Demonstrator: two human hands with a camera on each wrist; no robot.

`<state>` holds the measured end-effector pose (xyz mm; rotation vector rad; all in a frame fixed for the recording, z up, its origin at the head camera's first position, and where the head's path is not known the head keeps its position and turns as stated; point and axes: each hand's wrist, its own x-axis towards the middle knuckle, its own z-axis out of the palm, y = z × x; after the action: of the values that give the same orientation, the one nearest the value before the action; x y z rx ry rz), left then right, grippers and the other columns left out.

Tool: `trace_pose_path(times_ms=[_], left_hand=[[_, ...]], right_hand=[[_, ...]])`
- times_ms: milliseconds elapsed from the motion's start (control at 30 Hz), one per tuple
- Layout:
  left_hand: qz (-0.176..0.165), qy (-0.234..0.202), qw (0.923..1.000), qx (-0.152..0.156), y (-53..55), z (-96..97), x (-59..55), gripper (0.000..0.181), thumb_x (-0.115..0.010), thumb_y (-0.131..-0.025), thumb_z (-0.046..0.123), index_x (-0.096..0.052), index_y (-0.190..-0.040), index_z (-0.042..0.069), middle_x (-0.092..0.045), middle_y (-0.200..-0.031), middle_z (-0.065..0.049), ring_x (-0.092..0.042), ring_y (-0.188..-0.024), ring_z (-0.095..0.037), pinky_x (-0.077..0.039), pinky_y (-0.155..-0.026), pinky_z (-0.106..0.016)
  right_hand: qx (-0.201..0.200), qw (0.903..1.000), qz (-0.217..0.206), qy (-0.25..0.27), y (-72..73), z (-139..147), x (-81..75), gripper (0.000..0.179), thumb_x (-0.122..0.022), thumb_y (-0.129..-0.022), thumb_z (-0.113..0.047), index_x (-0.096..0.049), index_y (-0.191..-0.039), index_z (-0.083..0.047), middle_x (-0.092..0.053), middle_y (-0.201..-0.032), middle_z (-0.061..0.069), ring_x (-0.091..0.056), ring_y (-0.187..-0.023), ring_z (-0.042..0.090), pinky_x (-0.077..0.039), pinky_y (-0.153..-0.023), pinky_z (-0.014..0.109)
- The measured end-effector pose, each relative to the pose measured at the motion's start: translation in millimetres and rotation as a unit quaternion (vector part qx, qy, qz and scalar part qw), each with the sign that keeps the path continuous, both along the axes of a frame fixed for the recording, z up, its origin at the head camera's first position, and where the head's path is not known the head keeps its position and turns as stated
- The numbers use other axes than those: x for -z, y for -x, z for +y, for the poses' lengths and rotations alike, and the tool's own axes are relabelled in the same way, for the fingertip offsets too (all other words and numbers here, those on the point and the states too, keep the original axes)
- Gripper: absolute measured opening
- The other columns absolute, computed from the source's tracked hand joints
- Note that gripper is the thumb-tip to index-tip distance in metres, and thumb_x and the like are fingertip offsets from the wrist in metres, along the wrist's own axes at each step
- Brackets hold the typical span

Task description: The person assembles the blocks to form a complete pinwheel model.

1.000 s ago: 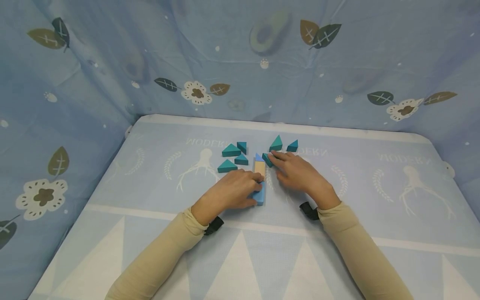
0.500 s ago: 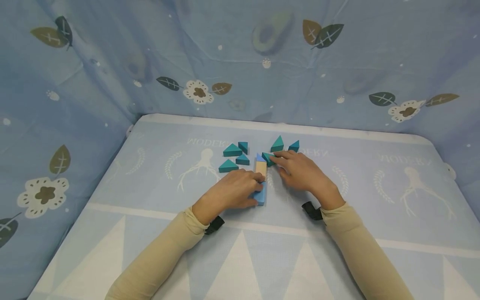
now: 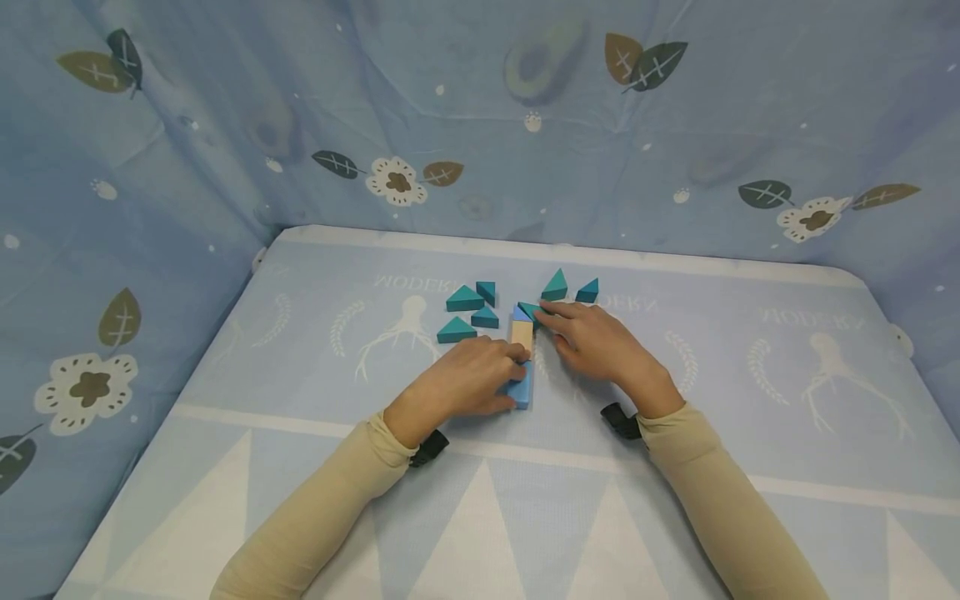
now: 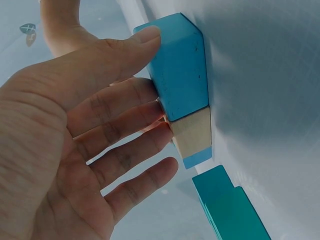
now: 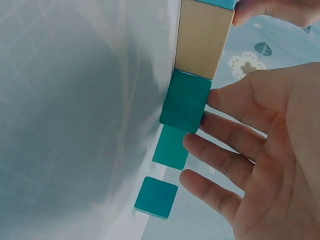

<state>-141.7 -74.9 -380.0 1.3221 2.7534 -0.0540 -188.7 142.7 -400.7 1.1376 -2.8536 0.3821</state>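
Head view: left hand (image 3: pixel 472 375) grips the blue block (image 3: pixel 521 392), right hand (image 3: pixel 606 346) pinches a teal triangular block (image 3: pixel 528 310); the worktop's far edge (image 3: pixel 675 260) lies beyond both.

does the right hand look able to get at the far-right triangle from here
Probably yes: the right hand is close, and the far-right triangle lies just beyond its fingers with no block between. It is touching another triangle, though, so it would likely leave that first.
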Motion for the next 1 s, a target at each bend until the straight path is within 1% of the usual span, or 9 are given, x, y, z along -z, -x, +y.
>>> trace_pose_path(times_ms=[200, 533, 800, 1000], left_hand=[[-0.005, -0.002, 1.0, -0.001, 0.4, -0.5, 0.3, 0.037, -0.078, -0.083, 0.037, -0.075, -0.114, 0.017, -0.063, -0.131, 0.001, -0.066, -0.106, -0.019, -0.054, -0.09, -0.035], [0.002, -0.004, 1.0, 0.004, 0.0, -1.2, -0.4, 0.036, -0.078, -0.083, 0.036, -0.075, -0.113, 0.016, -0.064, -0.129, 0.001, -0.066, -0.105, -0.019, -0.054, -0.089, -0.035], [-0.001, -0.004, 1.0, 0.006, 0.0, -0.4, -0.1, 0.037, -0.078, -0.083, 0.036, -0.075, -0.114, 0.016, -0.063, -0.13, 0.0, -0.065, -0.109, -0.018, -0.053, -0.092, -0.036], [0.0, -0.006, 1.0, 0.007, -0.1, -0.4, -1.2, 0.035, -0.078, -0.083, 0.036, -0.076, -0.112, 0.016, -0.064, -0.129, 0.0, -0.065, -0.107, -0.018, -0.054, -0.09, -0.035]], right_hand=[[0.002, 1.0, -0.006, -0.006, 0.4, -1.0, 0.4, 0.043, -0.059, -0.095, -0.007, -0.055, -0.138, -0.003, -0.051, -0.145, 0.018, -0.053, -0.128, 0.037, -0.047, -0.099, 0.054], [0.006, 0.9997, -0.022, -0.004, 0.8, -1.0, 0.3, 0.045, -0.059, -0.096, -0.009, -0.053, -0.14, -0.003, -0.047, -0.148, 0.018, -0.047, -0.133, 0.038, -0.041, -0.106, 0.056], [0.005, 0.9996, -0.028, -0.004, 1.3, -0.2, 2.5, 0.048, -0.059, -0.096, -0.01, -0.05, -0.142, -0.003, -0.044, -0.15, 0.018, -0.045, -0.135, 0.038, -0.04, -0.107, 0.057], [0.004, 0.9995, -0.032, -0.003, 1.6, -0.5, 3.1, 0.049, -0.059, -0.096, -0.011, -0.048, -0.144, -0.003, -0.043, -0.151, 0.018, -0.044, -0.136, 0.038, -0.04, -0.107, 0.057]])
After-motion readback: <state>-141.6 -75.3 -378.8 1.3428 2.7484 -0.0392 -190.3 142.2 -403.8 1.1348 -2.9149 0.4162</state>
